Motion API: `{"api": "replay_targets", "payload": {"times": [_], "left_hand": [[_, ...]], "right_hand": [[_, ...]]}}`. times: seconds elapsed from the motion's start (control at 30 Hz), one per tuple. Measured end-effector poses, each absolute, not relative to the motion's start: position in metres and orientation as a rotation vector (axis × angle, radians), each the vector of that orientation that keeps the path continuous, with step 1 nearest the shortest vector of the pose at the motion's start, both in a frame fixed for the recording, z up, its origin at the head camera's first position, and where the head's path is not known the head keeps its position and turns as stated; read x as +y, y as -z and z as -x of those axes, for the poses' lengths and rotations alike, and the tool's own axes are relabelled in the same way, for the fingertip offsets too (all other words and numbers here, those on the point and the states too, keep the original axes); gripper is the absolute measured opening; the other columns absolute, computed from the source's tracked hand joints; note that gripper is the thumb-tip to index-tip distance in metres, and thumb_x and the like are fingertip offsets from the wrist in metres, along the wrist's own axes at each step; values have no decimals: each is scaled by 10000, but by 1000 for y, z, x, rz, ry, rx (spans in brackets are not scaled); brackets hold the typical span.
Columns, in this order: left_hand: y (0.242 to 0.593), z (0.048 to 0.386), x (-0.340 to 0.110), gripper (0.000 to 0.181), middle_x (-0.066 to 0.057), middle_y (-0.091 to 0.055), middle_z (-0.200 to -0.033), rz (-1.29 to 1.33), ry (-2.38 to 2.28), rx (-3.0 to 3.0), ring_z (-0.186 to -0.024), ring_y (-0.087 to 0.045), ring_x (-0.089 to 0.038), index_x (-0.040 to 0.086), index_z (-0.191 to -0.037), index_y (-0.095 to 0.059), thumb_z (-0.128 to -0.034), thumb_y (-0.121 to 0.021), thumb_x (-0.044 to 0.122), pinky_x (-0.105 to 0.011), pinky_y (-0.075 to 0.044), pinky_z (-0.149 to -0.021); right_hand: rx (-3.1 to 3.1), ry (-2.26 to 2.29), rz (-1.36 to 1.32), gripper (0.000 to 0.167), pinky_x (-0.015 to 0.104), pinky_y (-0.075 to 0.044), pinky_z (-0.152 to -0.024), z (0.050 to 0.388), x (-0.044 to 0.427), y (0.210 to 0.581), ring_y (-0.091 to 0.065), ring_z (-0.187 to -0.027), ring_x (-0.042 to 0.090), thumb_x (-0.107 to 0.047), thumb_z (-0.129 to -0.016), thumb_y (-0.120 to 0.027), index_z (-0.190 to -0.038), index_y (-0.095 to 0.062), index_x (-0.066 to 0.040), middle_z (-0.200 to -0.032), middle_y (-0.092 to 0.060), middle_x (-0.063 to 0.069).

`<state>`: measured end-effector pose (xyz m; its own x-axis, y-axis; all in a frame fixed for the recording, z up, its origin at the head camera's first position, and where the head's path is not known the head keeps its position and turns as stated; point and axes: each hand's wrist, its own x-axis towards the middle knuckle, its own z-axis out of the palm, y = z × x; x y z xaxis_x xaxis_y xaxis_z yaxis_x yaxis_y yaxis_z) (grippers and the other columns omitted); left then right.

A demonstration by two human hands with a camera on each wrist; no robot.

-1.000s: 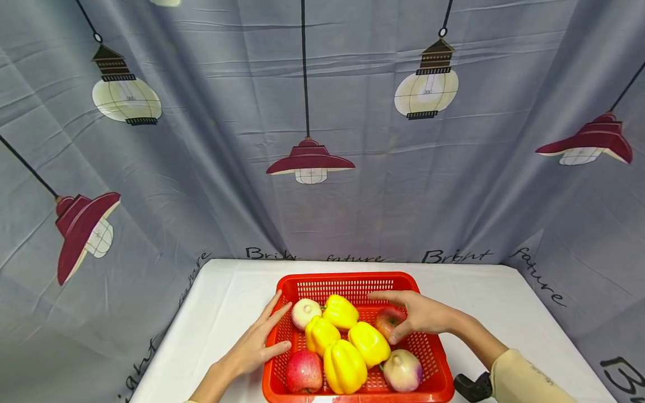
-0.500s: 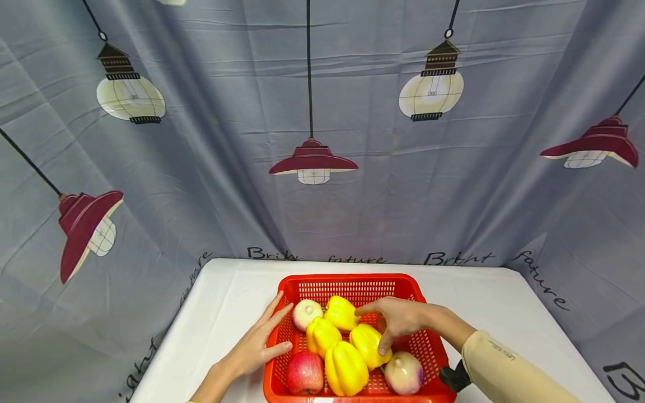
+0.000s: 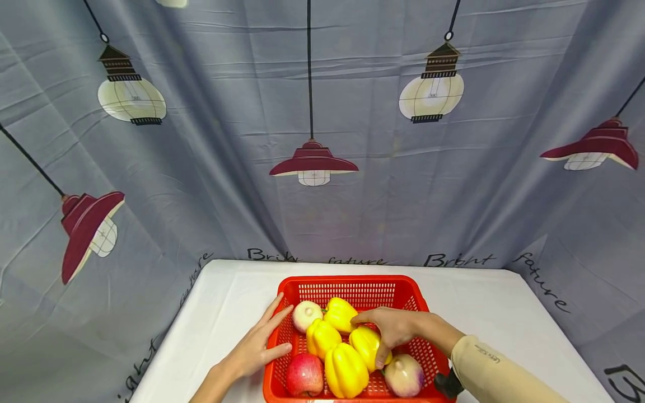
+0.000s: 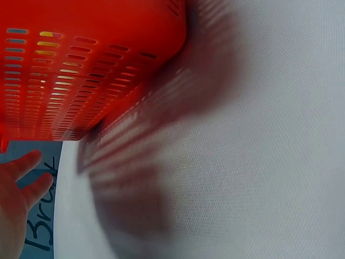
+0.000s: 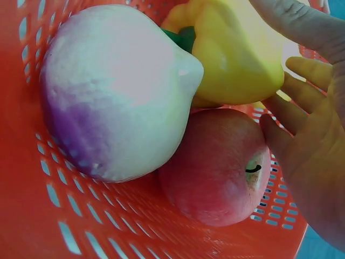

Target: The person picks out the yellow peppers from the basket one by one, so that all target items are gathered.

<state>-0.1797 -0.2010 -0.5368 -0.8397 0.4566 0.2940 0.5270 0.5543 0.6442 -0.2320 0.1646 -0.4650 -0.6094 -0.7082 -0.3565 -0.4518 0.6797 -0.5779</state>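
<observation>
In the head view my right hand (image 3: 395,330) reaches into the red plastic basket (image 3: 353,281) and grips the rightmost yellow bell pepper (image 3: 364,342), thumb on the near side, fingers on the far side. The right wrist view has that bell pepper (image 5: 237,59) between thumb and fingers. Beside it lie a white-and-purple turnip (image 5: 118,97) and a red apple (image 5: 210,167); this apple is hidden by the hand in the head view. My left hand (image 3: 252,347), fingers spread and straight, is at the basket's left side.
Other yellow bell peppers (image 3: 346,370), another red apple (image 3: 304,374) and a pale round vegetable (image 3: 306,315) share the basket. It stands on a white-covered table (image 3: 478,302). Behind hangs a grey curtain (image 3: 363,224) printed with lamps.
My right hand has moved left and toward me, from above the right-hand apple to the rightmost yellow bell pepper, which it now grips. The left hand has stayed in place.
</observation>
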Motion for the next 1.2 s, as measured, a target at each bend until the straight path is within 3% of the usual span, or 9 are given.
{"api": "replay_targets", "payload": {"times": [0.47, 0.87, 1.2], "left_hand": [[535, 180, -200, 738, -91, -126, -1684, 852, 1165, -2691, -1473, -271, -374, 133, -1561, -401, -925, -684, 376, -696, -369, -1007], [535, 180, -200, 723, -102, -127, -1683, 860, 1168, -2685, -1473, -264, -387, 122, -1554, -412, -921, -691, 334, -706, -366, -1000], [537, 180, -199, 715, -88, -137, -1683, 842, 1184, -2673, -1475, -260, -379, 137, -1550, -423, -917, -693, 330, -707, -359, -1006]], "right_hand": [[2317, 473, 1038, 923, 468, -364, -1115, 229, 162, 472, -453, -1276, 104, -380, -610, -972, -1414, -538, -246, -1375, -504, -132], [2425, 387, 1244, 815, 331, -477, -964, 228, 163, 478, -523, -1045, 42, -308, -563, -986, -1284, -609, -250, -1181, -546, -183], [2415, 495, 1117, 808, 298, -481, -943, 226, 165, 474, -536, -1005, 38, -281, -580, -983, -1293, -609, -206, -1159, -571, -198]]}}
